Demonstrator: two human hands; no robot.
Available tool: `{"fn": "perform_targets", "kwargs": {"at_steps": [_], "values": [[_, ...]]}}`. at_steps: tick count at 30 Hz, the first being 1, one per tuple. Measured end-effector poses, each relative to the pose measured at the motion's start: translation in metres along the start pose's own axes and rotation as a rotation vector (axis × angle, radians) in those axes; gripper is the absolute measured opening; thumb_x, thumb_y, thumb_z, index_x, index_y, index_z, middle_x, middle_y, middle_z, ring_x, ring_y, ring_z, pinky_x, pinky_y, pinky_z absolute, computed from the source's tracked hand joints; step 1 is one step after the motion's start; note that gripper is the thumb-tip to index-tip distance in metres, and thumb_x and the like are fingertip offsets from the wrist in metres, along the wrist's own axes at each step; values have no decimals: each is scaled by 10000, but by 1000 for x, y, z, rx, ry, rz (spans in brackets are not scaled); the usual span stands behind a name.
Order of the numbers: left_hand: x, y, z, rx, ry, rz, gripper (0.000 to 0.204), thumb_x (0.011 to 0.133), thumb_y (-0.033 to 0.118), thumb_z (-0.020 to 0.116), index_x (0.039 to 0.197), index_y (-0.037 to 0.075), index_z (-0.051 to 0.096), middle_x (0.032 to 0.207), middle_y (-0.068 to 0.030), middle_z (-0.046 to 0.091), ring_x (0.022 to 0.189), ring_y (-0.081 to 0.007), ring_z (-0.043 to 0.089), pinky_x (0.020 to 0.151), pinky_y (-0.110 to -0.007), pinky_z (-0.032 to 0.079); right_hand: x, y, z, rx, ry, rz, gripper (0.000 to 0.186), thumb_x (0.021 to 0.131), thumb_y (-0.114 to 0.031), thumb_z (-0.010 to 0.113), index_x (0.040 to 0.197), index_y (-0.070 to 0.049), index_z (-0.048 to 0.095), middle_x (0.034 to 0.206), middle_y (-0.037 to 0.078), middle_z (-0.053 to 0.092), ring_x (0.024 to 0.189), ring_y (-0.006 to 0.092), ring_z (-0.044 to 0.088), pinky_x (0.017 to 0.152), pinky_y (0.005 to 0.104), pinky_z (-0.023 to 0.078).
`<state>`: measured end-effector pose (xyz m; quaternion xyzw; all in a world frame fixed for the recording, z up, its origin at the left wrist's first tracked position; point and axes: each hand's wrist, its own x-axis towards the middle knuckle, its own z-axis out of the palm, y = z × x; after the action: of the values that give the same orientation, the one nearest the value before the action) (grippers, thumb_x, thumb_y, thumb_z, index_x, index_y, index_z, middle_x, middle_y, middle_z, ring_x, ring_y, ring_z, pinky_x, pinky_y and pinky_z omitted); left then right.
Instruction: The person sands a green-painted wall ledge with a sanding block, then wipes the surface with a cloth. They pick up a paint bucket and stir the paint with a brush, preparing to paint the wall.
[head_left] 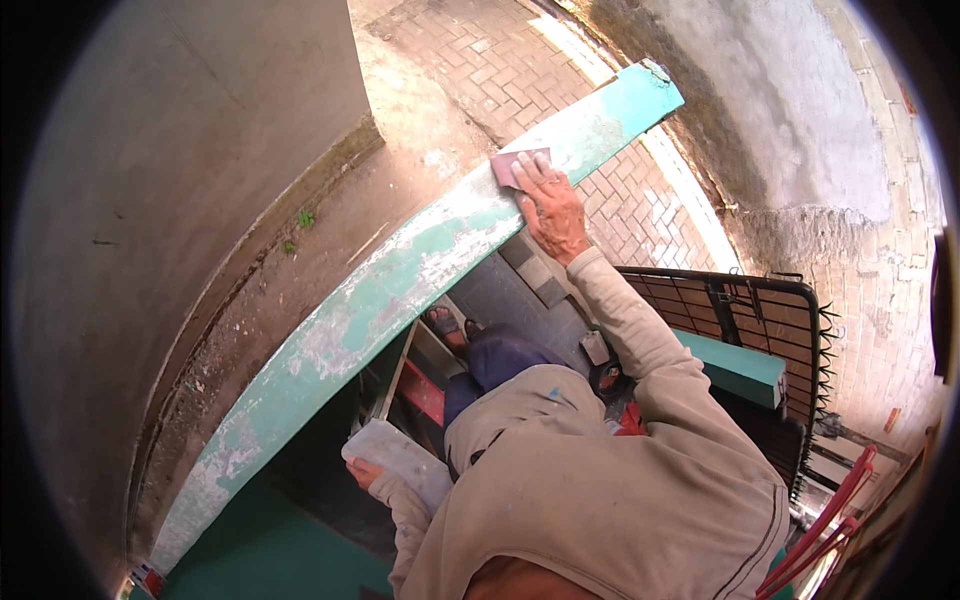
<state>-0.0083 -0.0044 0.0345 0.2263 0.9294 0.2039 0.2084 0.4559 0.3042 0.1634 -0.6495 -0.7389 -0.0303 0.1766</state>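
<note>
My right hand (552, 212) presses a folded piece of reddish-brown sandpaper (507, 170) flat against a long ledge (345, 318). The ledge's green paint is worn, with whitish and grey patches along much of its length. Toward its far right end (640, 95) the paint is brighter turquoise. Low on the left, my left hand (366, 472) is closed round the edge of a pale grey rectangular piece (402, 460), which looks like the top of a stepladder. The thumb side of that hand is partly hidden.
Below the ledge are a ladder rail (398, 372) and a red panel (420, 393). A black metal gate (760, 325) and a green beam (735, 366) are on the right. Grey wall (200, 120) rises at left; brick paving (470, 60) lies beyond the ledge.
</note>
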Motion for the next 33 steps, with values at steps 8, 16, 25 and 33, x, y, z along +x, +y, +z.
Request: {"fn": "perform_targets", "kwargs": {"at_steps": [8, 16, 25, 33], "values": [[-1, -19, 3, -55, 29, 78, 556, 1018, 419, 339, 1217, -43, 575, 1110, -312, 623, 1025, -498, 573, 863, -517, 449, 2, 44, -2, -163, -72, 13, 518, 954, -179, 498, 1462, -162, 399, 1530, 36, 381, 1411, 251, 356, 1160, 433, 293], [-7, 11, -4, 19, -33, -22, 578, 1003, 424, 347, 1251, -56, 548, 1133, -329, 611, 1033, -483, 587, 876, -506, 463, -10, 50, -14, -110, -18, 15, 535, 929, -143, 524, 1454, -140, 423, 1509, 70, 411, 1402, 297, 360, 1149, 426, 303], [3, -11, 7, 50, 8, 13, 595, 999, 422, 352, 1293, -65, 528, 1176, -325, 599, 1081, -470, 577, 915, -493, 459, -48, -149, 2, 225, -267, -407, 578, 856, -193, 602, 1408, -96, 460, 1512, 89, 393, 1426, 292, 313, 1167, 470, 238], [-9, 5, -4, 8, 6, 10, 478, 1008, 367, 364, 1165, -24, 588, 1022, -307, 644, 957, -501, 593, 796, -530, 472, -24, -28, -27, -121, -353, -434, 606, 902, -145, 569, 1475, -146, 371, 1552, 29, 339, 1452, 221, 270, 1204, 423, 183]]}}
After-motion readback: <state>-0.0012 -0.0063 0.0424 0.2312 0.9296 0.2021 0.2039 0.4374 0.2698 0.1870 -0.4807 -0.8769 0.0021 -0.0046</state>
